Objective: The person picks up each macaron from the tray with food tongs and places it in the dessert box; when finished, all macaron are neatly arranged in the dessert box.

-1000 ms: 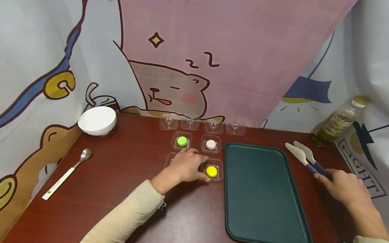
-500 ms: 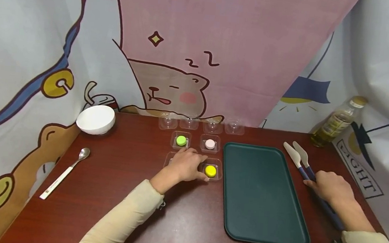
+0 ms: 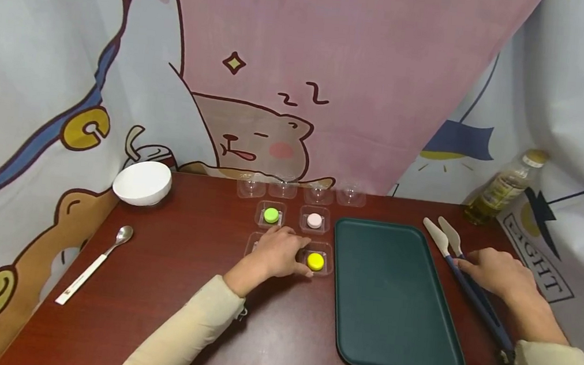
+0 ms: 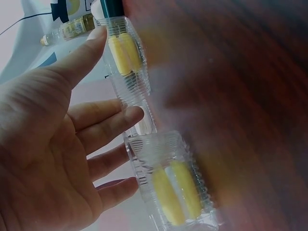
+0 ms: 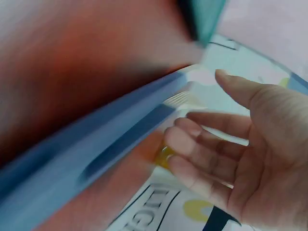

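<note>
Over two clear plastic containers reaches my left hand (image 3: 279,252). Its thumb is beside the right one, which holds a yellow macaron (image 3: 315,261). In the left wrist view its fingers touch or nearly touch the rim of the left container (image 4: 149,144), with another yellow macaron (image 4: 175,192) inside, hidden by the hand in the head view. My right hand (image 3: 503,273) is just right of blue-handled tongs (image 3: 479,303) with pale tips, lying right of the tray. The right wrist view shows its fingers loosely bent beside the handles, gripping nothing.
Behind stand containers with a green macaron (image 3: 270,215) and a pink macaron (image 3: 314,220), then several clear lids (image 3: 318,193). A dark green tray (image 3: 391,295) lies centre right. An oil bottle (image 3: 499,192) is back right; a white bowl (image 3: 143,183) and spoon (image 3: 94,266) are left.
My right hand gripped the tongs' handles a second ago and has let go; the handles now show to the left of the hand. My left hand has barely moved.
</note>
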### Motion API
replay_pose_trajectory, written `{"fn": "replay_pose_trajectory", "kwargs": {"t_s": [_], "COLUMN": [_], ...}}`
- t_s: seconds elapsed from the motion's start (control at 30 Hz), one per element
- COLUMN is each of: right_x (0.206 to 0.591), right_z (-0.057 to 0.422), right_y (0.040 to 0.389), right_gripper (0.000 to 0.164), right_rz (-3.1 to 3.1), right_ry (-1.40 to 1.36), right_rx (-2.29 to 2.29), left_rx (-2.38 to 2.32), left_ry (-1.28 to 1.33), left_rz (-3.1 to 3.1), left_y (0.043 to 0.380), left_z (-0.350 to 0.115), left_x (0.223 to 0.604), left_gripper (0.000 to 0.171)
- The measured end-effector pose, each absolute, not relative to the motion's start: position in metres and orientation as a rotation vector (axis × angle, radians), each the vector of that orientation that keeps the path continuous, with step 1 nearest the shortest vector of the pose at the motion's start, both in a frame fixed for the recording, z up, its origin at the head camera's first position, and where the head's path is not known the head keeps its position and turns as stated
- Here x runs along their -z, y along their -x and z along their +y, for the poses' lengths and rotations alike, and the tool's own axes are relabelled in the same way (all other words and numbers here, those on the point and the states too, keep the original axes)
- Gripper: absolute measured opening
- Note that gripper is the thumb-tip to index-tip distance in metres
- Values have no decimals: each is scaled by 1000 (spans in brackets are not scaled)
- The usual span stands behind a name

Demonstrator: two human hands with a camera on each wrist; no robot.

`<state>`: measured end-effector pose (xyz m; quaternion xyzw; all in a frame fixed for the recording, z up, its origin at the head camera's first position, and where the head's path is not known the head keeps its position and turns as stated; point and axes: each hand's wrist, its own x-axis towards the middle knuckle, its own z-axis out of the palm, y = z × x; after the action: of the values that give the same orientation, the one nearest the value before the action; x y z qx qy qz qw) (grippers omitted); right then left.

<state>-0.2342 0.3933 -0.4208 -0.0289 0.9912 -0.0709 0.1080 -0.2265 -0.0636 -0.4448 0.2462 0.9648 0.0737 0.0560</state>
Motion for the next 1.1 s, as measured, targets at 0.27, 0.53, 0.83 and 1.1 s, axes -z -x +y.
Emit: {"fn": "replay_pose_trajectory", "kwargs": {"t_s": [0.27, 0.53, 0.83, 1.1], "right_x": [410, 419, 432, 442], "right_z": [328, 273, 253, 243], "right_y": [265, 316, 355, 368], "right_gripper": [50, 45, 42, 42], "right_rz": [3007, 2895, 2841, 2788], "right_ry": [301, 225, 18, -47], "right_rx": [473, 848, 1035, 1156], "left_rx": [-257, -252, -254, -295], "left_ry": [-737, -727, -735, -717], "left_rz": [2927, 2925, 2923, 2921], "left_y": [224, 226, 227, 229], "left_z": [-63, -64, -58, -62], "left_x": [444, 446, 444, 447], "left_gripper": [78, 78, 77, 77]}}
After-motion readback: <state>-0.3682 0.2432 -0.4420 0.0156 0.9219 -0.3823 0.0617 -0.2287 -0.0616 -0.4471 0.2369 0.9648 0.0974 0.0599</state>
